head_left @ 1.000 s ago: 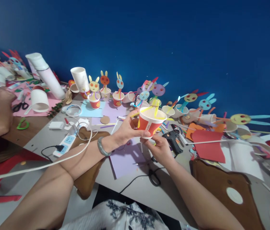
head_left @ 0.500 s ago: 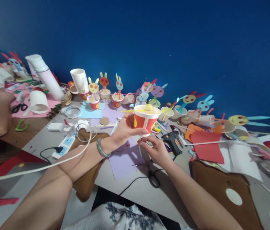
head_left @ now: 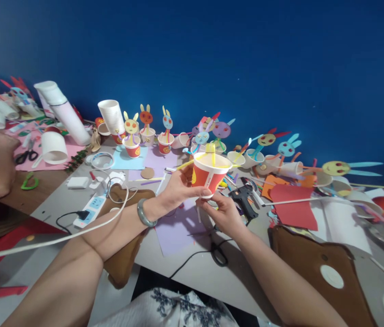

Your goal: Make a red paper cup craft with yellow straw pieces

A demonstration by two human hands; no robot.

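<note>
Above the table's middle, my left hand (head_left: pixel 178 186) is closed around a red paper cup (head_left: pixel 203 182) with a white rim, thumb across its front. Yellow strips (head_left: pixel 210 156) rise from inside the cup and stick out at both sides. Under the cup, my right hand (head_left: pixel 222 211) is closed with fingertips pinched near the base. A thin white stick (head_left: pixel 198 213) shows below those fingertips; its upper end is hidden. A purple paper sheet (head_left: pixel 174 238) and black-handled scissors (head_left: pixel 219 254) lie beneath. Right of my hands is a black hot glue gun (head_left: pixel 244 200).
Several rabbit-faced paper cups (head_left: pixel 132 146) line the blue wall. A power strip (head_left: pixel 92 209) and a white cable (head_left: pixel 58 244) lie on the left, the cable crossing over my left arm. Red paper (head_left: pixel 294 206) is on the right. Another person's hand (head_left: pixel 2 143) is at far left.
The cup has moved slightly right and down in view, with my left hand still around it. My right fingertips now sit closer under its base.
</note>
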